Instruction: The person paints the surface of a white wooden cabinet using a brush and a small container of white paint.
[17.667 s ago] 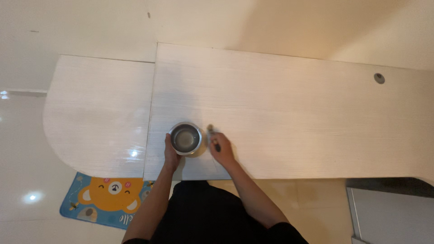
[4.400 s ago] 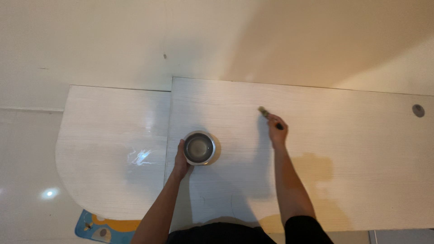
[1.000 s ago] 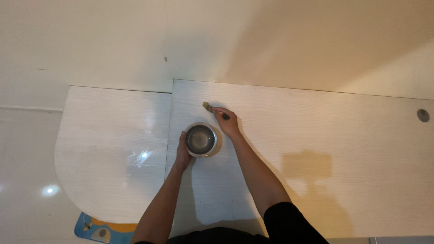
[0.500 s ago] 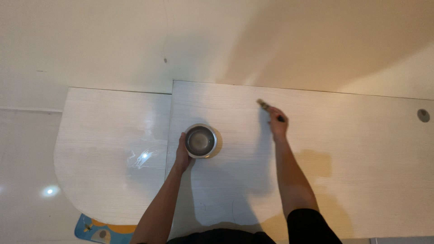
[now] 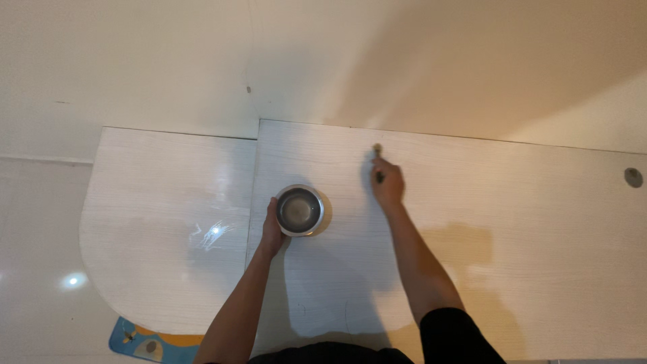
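Note:
A small round metal bowl [image 5: 298, 209] stands on the pale wood-grain desk [image 5: 512, 222]. My left hand [image 5: 271, 232] grips the bowl's left side. My right hand [image 5: 387, 187] is stretched out to the right of the bowl and holds a small brush [image 5: 377, 160] with a dark handle. The brush points away from me, and its bristle tip rests on the desk close to the back edge by the wall.
A rounded side table [image 5: 162, 216] joins the desk on the left. A round cable hole [image 5: 633, 177] sits at the desk's far right. A cream wall [image 5: 404, 61] runs behind. A blue and orange floor mat [image 5: 145, 344] shows at the bottom left.
In the last second my right hand swept the brush from just behind the bowl out to the right, then back a little leftward. My left hand and the bowl stayed put.

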